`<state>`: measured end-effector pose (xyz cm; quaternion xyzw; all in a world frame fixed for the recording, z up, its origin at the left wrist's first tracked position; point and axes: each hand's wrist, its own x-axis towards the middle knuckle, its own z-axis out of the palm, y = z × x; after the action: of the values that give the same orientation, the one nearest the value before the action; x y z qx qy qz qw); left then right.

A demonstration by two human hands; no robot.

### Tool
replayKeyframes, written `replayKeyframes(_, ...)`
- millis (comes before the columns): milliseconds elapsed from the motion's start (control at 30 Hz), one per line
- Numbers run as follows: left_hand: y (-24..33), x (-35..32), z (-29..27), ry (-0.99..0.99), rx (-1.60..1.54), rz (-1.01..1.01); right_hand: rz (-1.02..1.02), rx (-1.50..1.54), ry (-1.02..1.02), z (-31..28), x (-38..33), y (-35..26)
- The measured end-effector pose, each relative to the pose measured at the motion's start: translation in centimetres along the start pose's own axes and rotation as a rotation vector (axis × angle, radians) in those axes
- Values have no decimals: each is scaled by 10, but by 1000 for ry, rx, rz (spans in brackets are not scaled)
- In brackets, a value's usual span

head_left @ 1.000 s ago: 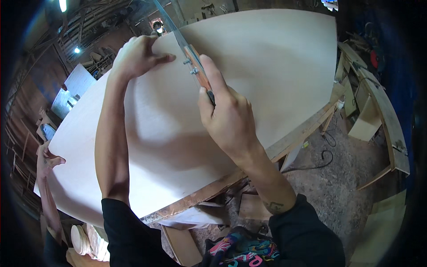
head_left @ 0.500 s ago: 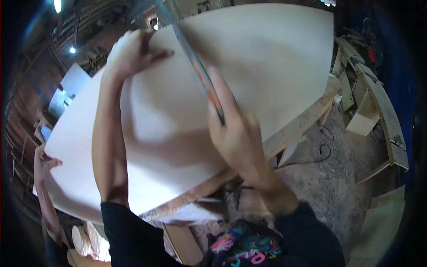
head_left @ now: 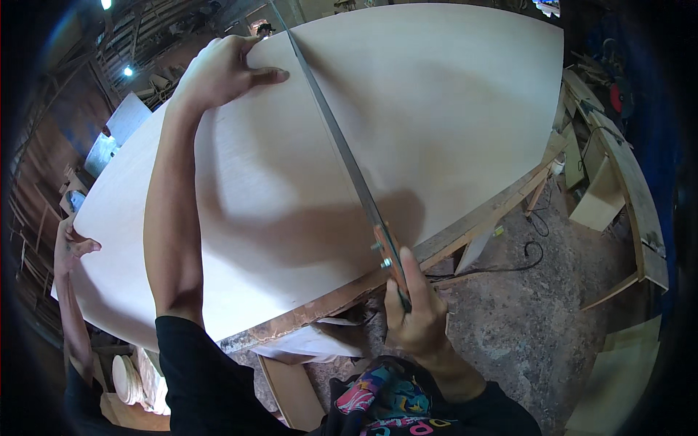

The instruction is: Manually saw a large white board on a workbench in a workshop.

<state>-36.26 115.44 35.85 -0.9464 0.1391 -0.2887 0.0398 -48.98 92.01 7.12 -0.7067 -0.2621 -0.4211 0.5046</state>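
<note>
Clamped around the orange-brown handle (head_left: 395,267) of a handsaw (head_left: 346,152), the right hand (head_left: 422,312) has a firm grip, one finger stretched along the handle and the thumb on its left side. Its elbow is bent, the bare forearm coming from a black sleeve at lower right, with the hand close to the body. The long blade slants up and leftward over a pale wooden sheet (head_left: 472,109), its end reaching past the far edge. Nearly straight, the left arm stretches over the sheet; the left hand (head_left: 218,73) is at the far edge, left of the blade, thumb along the top face and fingers over the edge. Those fingertips are hidden, so whether that grip is clamped cannot be told. A co-worker's hand (head_left: 71,248) is at the sheet's left edge. On the black garment (head_left: 396,396) below, a pink and blue print includes pink lettering, partly cut off.
</note>
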Motion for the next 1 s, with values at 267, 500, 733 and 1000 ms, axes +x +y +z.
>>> replayKeyframes(267, 0, 12, -7, 37, 113, 32, 52, -71, -87, 44, 190, -30)
replayKeyframes(500, 6, 7, -6, -44, 48, -81, 44, -47, -70, 28, 96, -13)
replayKeyframes(733, 1, -2, -5, -17, 153, -75, 33, 49, -158, -9, 11, -16)
replayKeyframes(1000, 14, 9, -14, -19, 126, -84, 88, -60, -129, 39, 173, -24)
